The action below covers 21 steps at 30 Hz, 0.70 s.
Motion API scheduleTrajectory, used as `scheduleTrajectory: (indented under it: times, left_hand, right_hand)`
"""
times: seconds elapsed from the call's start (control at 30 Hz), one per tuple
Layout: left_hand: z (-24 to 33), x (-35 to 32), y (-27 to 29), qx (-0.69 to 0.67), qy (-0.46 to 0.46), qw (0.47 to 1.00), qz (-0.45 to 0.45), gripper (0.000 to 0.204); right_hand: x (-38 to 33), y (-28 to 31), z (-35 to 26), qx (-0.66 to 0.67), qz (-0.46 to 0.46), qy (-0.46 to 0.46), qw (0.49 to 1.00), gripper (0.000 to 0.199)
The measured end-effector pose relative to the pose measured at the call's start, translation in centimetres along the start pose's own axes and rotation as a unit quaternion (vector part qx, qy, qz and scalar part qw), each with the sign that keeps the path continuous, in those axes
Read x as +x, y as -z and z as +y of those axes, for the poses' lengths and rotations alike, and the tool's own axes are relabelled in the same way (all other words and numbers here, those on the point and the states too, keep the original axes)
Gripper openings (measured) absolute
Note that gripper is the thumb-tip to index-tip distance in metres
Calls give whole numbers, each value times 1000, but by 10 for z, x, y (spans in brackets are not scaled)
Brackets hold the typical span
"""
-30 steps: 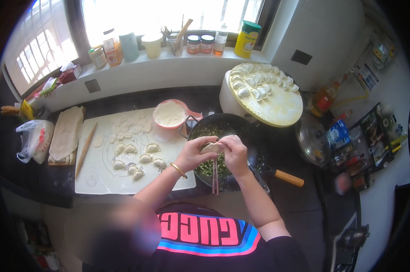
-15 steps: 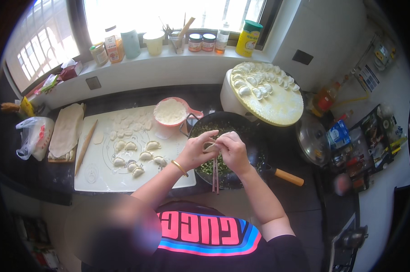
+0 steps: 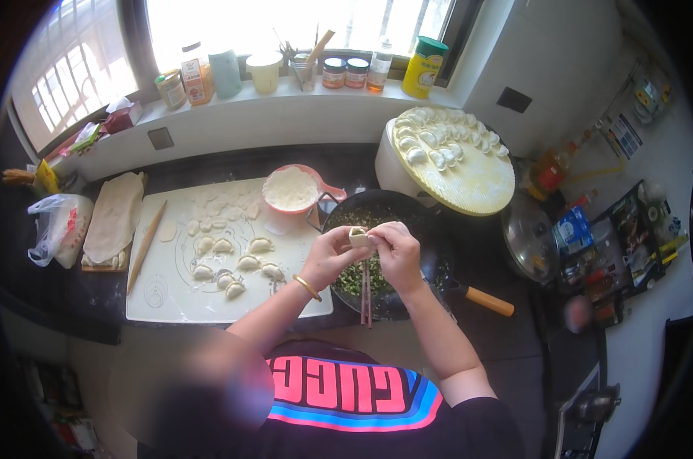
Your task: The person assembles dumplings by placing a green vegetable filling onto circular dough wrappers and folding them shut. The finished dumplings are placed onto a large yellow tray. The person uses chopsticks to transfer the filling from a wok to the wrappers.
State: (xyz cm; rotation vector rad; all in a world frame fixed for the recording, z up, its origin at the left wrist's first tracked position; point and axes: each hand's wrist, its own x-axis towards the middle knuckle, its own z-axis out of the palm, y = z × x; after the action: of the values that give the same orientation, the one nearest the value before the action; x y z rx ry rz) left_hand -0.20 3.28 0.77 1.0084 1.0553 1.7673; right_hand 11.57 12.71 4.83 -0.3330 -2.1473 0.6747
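Note:
Between my two hands, above the wok, is a partly folded dumpling (image 3: 358,237) with its top edge showing. My left hand (image 3: 328,258), a gold bangle at the wrist, is closed round its left side. The fingers of my right hand (image 3: 396,252) pinch its right edge. Beneath them, the black wok (image 3: 430,256) holds chopped green filling (image 3: 348,281). A pair of chopsticks (image 3: 365,294) leans across the wok's near rim. On the white board (image 3: 300,306) to the left lie several folded dumplings (image 3: 248,262) and flat round wrappers (image 3: 224,208).
A pink bowl of flour (image 3: 291,189) stands behind the board, and a rolling pin (image 3: 146,249) lies along its left side. Back right, a round yellow tray (image 3: 480,183) bears rows of dumplings. The wok's wooden handle (image 3: 489,301) points right, near a glass lid (image 3: 530,245).
My hands have turned slightly, so the dumpling's open top edge now shows between my fingers. My right fingers have shifted along its edge. The board, wok and tray stay as they were.

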Motion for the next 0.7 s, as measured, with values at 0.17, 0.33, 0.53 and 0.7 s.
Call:
scheduleTrajectory:
  times: [0.17, 0.33, 0.53, 0.7]
  left_hand:
    - [2, -3, -1, -6, -2, 1000, -15, 46]
    - [-6, -3, 2, -27, 2, 999, -21, 48]
    - [-7, -3, 7, 2, 6, 1000, -27, 49]
    - [-3, -5, 4, 4, 5, 999, -33, 53]
  right_hand:
    - [1, -2, -3, 38, 3, -11, 999, 8]
    - [1, -5, 2, -18, 6, 1, 1000, 11]
    - [7, -4, -5, 34, 7, 6, 999, 8]
    - [7, -5, 0, 13, -8, -8, 1000, 10]
